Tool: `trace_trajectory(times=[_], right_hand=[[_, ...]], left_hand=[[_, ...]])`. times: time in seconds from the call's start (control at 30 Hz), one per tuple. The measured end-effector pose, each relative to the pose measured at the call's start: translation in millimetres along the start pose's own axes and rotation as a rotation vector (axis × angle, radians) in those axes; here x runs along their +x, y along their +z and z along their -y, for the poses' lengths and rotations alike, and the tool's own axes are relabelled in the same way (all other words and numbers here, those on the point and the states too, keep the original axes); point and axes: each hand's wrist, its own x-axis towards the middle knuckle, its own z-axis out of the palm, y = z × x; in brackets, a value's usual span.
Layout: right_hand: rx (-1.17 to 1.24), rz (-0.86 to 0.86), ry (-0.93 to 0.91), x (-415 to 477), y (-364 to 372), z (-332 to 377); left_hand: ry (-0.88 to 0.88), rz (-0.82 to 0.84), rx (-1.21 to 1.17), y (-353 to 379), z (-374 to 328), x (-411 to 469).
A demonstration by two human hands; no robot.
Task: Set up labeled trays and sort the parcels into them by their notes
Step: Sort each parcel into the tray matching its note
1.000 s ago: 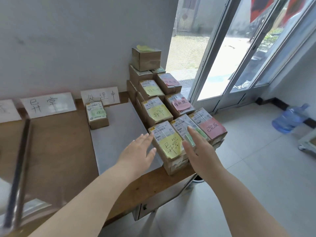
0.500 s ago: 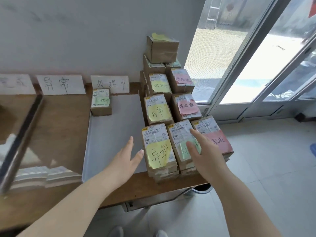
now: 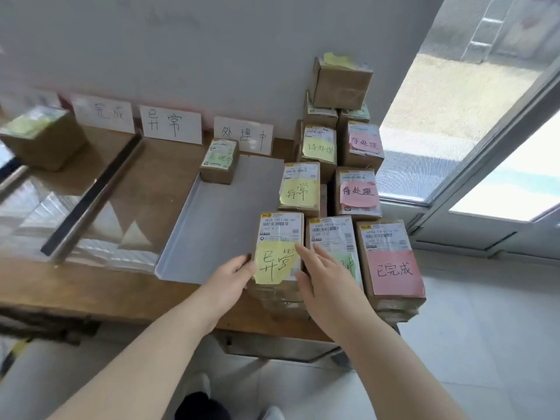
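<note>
Yellow-noted parcel (image 3: 280,237), marked 异常, lies on top of the front-left stack of a block of brown parcels at the near edge of the bench (image 3: 121,289), just right of the grey tray (image 3: 212,231). The left hand (image 3: 230,277) meets the parcel's left side with bent fingers; whether it truly grips cannot be told. The right hand (image 3: 327,277) is spread with straight fingers, its index tip at the note's upper right corner and its thumb at the parcel's near right edge, while the palm lies over the adjoining green-noted parcel (image 3: 330,234). To the right of that sits a pink-noted parcel (image 3: 391,265) marked 已完成. Further stacks with yellow and pink notes rise behind, towards the wall (image 3: 181,40). A small parcel (image 3: 219,160) with a green note rests at the far end of the grey tray, below the 处理中 card (image 3: 244,135). The 异常 card (image 3: 170,124) and the 完成 card (image 3: 104,112) lean on the wall to the left. A glass door (image 3: 485,116) stands at right.
</note>
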Motion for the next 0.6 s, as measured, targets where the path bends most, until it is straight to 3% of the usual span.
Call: trace_trajectory(times=[0.6], right_hand=[[0.179,-0.081,-0.111,-15,-4,-2]], left_hand=[[0.070,-0.033,-0.294,9,-11,-29]])
